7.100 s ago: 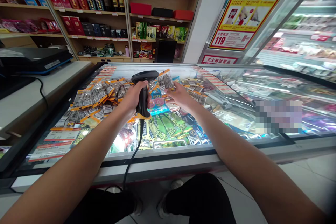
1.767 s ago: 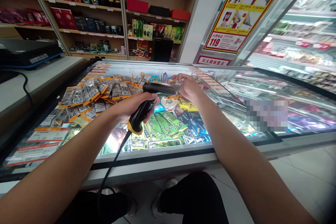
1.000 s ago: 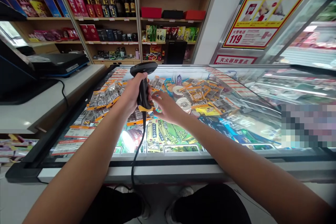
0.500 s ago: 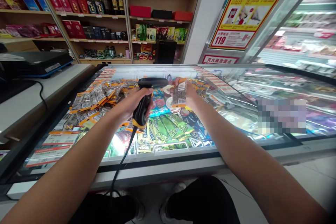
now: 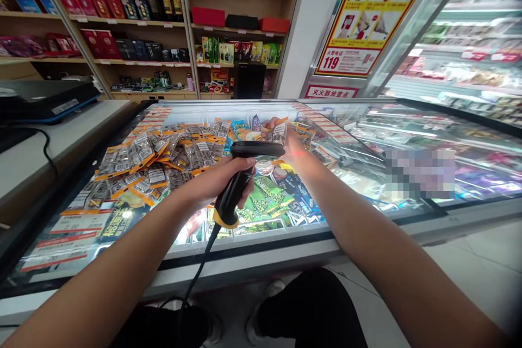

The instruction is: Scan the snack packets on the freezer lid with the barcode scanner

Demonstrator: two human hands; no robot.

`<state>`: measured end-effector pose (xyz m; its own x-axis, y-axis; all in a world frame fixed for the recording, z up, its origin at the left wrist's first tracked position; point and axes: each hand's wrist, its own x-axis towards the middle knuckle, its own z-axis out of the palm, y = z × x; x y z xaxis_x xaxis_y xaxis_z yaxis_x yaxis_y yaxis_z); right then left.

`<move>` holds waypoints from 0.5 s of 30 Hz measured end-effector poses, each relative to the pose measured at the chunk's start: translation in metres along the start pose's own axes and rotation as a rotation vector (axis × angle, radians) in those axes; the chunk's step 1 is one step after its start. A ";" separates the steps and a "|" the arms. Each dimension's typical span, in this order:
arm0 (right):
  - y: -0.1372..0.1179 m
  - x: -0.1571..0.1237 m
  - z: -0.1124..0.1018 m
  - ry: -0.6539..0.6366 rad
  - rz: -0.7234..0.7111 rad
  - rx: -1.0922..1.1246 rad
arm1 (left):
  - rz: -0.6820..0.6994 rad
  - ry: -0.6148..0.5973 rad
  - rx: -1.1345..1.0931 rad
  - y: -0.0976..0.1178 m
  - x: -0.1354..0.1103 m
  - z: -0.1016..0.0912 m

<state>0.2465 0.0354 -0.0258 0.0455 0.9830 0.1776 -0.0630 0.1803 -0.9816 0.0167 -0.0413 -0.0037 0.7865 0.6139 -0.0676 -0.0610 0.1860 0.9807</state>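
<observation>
Fingers of the person's left hand [image 5: 221,175] are curled around the grip of a black plastic pistol-shaped scanner with yellow trim [image 5: 230,196], the thumb laid near its neck; those of the right hand [image 5: 291,144] pinch a small clear plastic packet with orange edges and a white printed label [image 5: 279,131], though just where the thumb presses cannot be told. Taking the scanner's long head as the clock's centre, the packet is held up at two o'clock, close by the tip, while a red glow [image 5: 299,154] lies on the right wrist toward three o'clock. That looks like the likeliest fault: aimed so, the light could miss the label and land on skin. Squeezed harder, the thin film might crease and distort the print. A knock from the nearby head might push the packet loose, down toward the pale round tub [image 5: 265,167] and green plastic bags [image 5: 256,196] at six o'clock. At nine o'clock spreads a loose heap of similar orange-edged packets [image 5: 175,155]; one dropped there would be hard to pick out. Toward seven o'clock a black cable [image 5: 207,252] hangs across the front rim of the glass-topped chest freezer [image 5: 277,262]; snagged there, it could tug the aim aside.
</observation>
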 end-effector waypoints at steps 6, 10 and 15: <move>0.004 0.009 -0.004 -0.026 -0.057 0.269 | -0.021 0.059 -0.005 0.005 0.000 0.000; 0.005 0.013 -0.006 -0.035 -0.021 0.309 | -0.034 0.068 -0.011 0.005 0.000 0.000; -0.001 0.008 -0.002 0.002 -0.040 0.224 | -0.055 0.079 -0.056 0.002 0.001 -0.002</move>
<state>0.2489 0.0430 -0.0238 0.0545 0.9749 0.2158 -0.2806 0.2224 -0.9337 0.0166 -0.0387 -0.0017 0.7390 0.6596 -0.1371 -0.0553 0.2622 0.9634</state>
